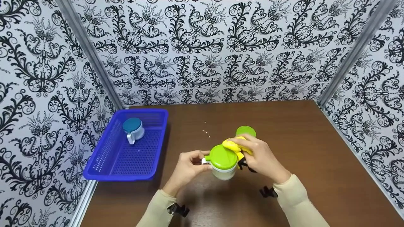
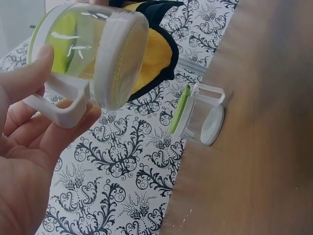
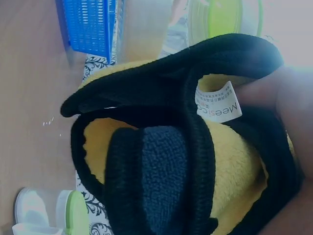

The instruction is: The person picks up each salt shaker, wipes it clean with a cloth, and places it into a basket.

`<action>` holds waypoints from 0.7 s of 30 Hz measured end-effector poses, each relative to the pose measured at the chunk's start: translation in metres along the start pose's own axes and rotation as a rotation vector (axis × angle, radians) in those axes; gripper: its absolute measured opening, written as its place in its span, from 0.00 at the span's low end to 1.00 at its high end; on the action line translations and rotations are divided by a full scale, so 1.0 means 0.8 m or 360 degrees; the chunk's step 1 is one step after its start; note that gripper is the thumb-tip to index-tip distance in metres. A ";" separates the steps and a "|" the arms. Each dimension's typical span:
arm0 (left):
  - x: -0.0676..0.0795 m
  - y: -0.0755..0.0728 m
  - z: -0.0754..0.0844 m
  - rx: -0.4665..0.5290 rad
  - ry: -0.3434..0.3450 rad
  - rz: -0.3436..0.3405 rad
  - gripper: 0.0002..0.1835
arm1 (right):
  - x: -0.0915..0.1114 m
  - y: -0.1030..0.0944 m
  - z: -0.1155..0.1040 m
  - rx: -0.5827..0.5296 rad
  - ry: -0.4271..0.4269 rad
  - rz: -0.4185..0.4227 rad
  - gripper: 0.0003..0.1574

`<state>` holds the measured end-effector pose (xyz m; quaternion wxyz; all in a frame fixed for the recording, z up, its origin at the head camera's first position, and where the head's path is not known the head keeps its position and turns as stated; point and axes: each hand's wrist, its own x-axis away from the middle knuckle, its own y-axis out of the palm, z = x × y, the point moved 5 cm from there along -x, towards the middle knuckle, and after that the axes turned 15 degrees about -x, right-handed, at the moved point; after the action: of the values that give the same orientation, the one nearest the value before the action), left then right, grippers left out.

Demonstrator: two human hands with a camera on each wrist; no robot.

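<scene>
My left hand (image 1: pixel 189 167) pinches the white handle (image 2: pixel 68 110) of a clear jar with a green lid (image 1: pixel 222 157). In the head view the jar is near the middle of the table, tilted so its lid faces the camera. A yellow cloth with black edging (image 1: pixel 233 146) is bunched in my right hand (image 1: pixel 263 157), against the right side of the lid. The right wrist view shows the cloth's folds, a white label (image 3: pixel 218 104) and a dark blue patch (image 3: pixel 164 178). Behind the cloth stands a second green-lidded jar (image 2: pixel 198 117) with a white handle, partly hidden in the head view.
A blue plastic basket (image 1: pixel 161 145) stands at the table's left, holding a blue-lidded jar (image 1: pixel 133 126) with a white handle. Several small pale specks (image 1: pixel 206 133) lie on the brown table (image 1: pixel 290 132). Patterned walls (image 1: pixel 202 47) enclose the back and sides.
</scene>
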<state>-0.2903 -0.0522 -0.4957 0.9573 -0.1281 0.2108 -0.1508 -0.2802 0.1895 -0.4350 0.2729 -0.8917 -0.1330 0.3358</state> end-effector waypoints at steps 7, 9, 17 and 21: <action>0.002 0.001 0.003 0.0017 0.0040 0.0000 0.15 | -0.010 -0.002 0.004 -0.0129 -0.0005 -0.0133 0.34; 0.002 0.002 0.004 0.0020 0.0028 0.0012 0.14 | -0.012 -0.002 0.006 -0.0164 0.0011 -0.0183 0.34; 0.004 0.007 0.000 0.0028 -0.0072 0.0022 0.13 | -0.016 0.002 0.020 -0.0258 0.0120 -0.0365 0.29; 0.004 0.010 -0.001 0.0005 -0.0073 -0.0003 0.13 | -0.015 0.006 0.028 -0.0296 0.0147 -0.0461 0.24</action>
<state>-0.2861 -0.0464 -0.5002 0.9620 -0.1302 0.1884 -0.1489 -0.3040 0.1896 -0.4455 0.2405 -0.8991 -0.2778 0.2378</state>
